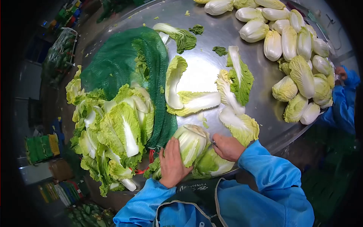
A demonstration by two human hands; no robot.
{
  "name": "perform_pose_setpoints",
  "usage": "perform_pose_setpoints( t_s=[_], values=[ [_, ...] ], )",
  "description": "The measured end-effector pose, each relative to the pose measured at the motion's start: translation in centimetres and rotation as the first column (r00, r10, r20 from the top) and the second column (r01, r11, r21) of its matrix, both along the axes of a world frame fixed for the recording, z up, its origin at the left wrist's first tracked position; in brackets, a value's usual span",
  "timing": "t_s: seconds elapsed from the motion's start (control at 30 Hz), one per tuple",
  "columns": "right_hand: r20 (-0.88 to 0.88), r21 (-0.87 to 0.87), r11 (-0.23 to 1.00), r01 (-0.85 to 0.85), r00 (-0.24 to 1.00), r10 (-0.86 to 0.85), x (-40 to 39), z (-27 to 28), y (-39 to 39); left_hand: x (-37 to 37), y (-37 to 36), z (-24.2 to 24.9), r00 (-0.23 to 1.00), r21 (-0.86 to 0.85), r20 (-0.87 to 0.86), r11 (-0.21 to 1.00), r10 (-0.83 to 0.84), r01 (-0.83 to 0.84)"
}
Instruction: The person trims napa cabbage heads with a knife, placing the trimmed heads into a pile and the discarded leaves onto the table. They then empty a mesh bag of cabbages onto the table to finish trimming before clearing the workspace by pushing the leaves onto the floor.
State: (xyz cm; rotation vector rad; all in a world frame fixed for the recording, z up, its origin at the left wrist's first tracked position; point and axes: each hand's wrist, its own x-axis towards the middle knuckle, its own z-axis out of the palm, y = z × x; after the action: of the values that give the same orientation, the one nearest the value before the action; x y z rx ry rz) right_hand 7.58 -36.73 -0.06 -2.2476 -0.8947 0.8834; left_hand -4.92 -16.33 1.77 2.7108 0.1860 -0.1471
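A pale green napa cabbage head (pixel 192 142) lies at the near edge of the steel table (pixel 211 68). My left hand (pixel 172 163) rests flat against its left side, fingers wrapped on it. My right hand (pixel 227 146) is closed at the cabbage's cut end, with a small metal blade tip showing by the thumb. A loose outer leaf (pixel 211 164) hangs below the cabbage under my right hand. Both arms wear blue sleeves.
A green net sack (pixel 117 64) with untrimmed cabbages (pixel 113 132) lies on the left. Torn leaves (pixel 211 98) are scattered mid-table. Several trimmed white cabbages (pixel 295 49) are piled at the far right, where another person's blue sleeve (pixel 342 106) reaches in. Crates sit on the floor left.
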Motion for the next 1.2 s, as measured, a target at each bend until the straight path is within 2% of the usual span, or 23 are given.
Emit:
perform_pose_setpoints(
  t_s=[0.17, 0.23, 0.37, 0.43, 0.57, 0.67, 0.77, 0.83, 0.87, 0.9, 0.93, 0.97, 1.03, 1.1, 1.13, 1.17, 1.2],
  values=[
    [0.014, -0.002, 0.995, -0.099, 0.995, 0.099, 0.4, -1.7, -0.2, 0.2, -0.6, -0.7, 1.000, 0.033, 0.008, 0.999, 0.017, -0.018],
    [0.097, -0.088, 0.991, -0.098, 0.990, 0.107, 0.2, -1.9, 0.2, 0.4, -0.4, -1.0, 1.000, 0.034, 0.012, 0.999, 0.022, -0.022],
    [0.141, -0.080, 0.993, -0.084, 0.986, 0.095, 0.1, -2.7, 0.3, 0.7, -0.3, -1.3, 0.999, 0.011, -0.003, 0.999, 0.036, -0.035],
    [0.220, -0.081, 0.992, -0.101, 0.968, 0.116, 0.3, -2.9, 0.6, 0.8, -0.1, -1.4, 0.999, 0.018, -0.011, 0.999, 0.034, -0.034],
    [0.149, -0.113, 0.986, -0.119, 0.980, 0.136, 1.2, -4.3, 1.7, 0.7, 0.4, -2.2, 0.999, -0.002, 0.008, 0.999, 0.040, -0.040],
    [0.205, -0.114, 0.985, -0.126, 0.968, 0.147, 1.0, -6.5, 2.2, 0.3, 0.3, -2.6, 0.998, 0.006, 0.066, 1.000, 0.016, -0.016],
    [0.190, -0.214, 0.971, -0.104, 0.971, 0.146, 1.4, -9.6, 2.9, -0.4, 0.8, -2.8, 0.995, 0.012, 0.095, 1.000, 0.012, -0.013],
    [-0.019, 0.064, 0.994, -0.091, 0.996, 0.092, 3.4, -10.0, 2.3, -0.9, 2.2, -3.3, 0.981, -0.108, 0.193, 0.994, -0.006, 0.027],
    [-0.001, 0.071, 0.993, -0.098, 0.995, 0.098, 4.0, -8.9, 2.4, -1.4, 2.8, -3.6, 0.978, -0.099, 0.209, 0.995, -0.001, 0.023],
    [-0.368, 0.075, 0.997, 0.035, 0.930, -0.005, 4.4, -5.6, 3.0, -2.5, 3.4, -3.9, 0.956, -0.138, 0.294, 0.989, -0.010, 0.052],
    [-0.691, 0.028, 0.988, 0.155, 0.717, -0.093, 4.3, -3.3, 3.4, -3.8, 3.7, -4.3, 0.930, -0.174, 0.368, 0.981, -0.014, 0.084],
    [-0.695, 0.039, 0.988, 0.148, 0.715, -0.080, 3.8, -2.6, 3.7, -4.8, 3.9, -4.8, 0.912, -0.180, 0.410, 0.979, -0.015, 0.097],
    [-0.899, -0.001, 0.968, 0.251, 0.424, -0.111, 3.2, -1.3, 4.5, -5.8, 3.8, -4.4, 0.906, -0.198, 0.422, 0.975, -0.008, 0.100],
    [-0.888, 0.058, 0.969, 0.238, 0.455, -0.059, 2.6, 0.5, 5.9, -6.3, 4.1, -3.3, 0.906, -0.279, 0.421, 0.957, 0.044, 0.083],
    [-0.877, 0.096, 0.967, 0.237, 0.479, -0.031, 2.4, 1.7, 6.7, -6.3, 4.4, -2.9, 0.898, -0.261, 0.437, 0.962, 0.046, 0.078],
    [-0.870, 0.114, 0.968, 0.225, 0.493, -0.013, 2.2, 3.1, 7.4, -6.1, 4.8, -2.7, 0.866, -0.509, 0.454, 0.859, 0.211, 0.058],
    [-0.853, 0.165, 0.960, 0.228, 0.522, 0.022, 1.7, 4.8, 8.3, -5.9, 4.9, -2.4, 0.826, -0.723, 0.423, 0.688, 0.374, 0.058]
  ],
)
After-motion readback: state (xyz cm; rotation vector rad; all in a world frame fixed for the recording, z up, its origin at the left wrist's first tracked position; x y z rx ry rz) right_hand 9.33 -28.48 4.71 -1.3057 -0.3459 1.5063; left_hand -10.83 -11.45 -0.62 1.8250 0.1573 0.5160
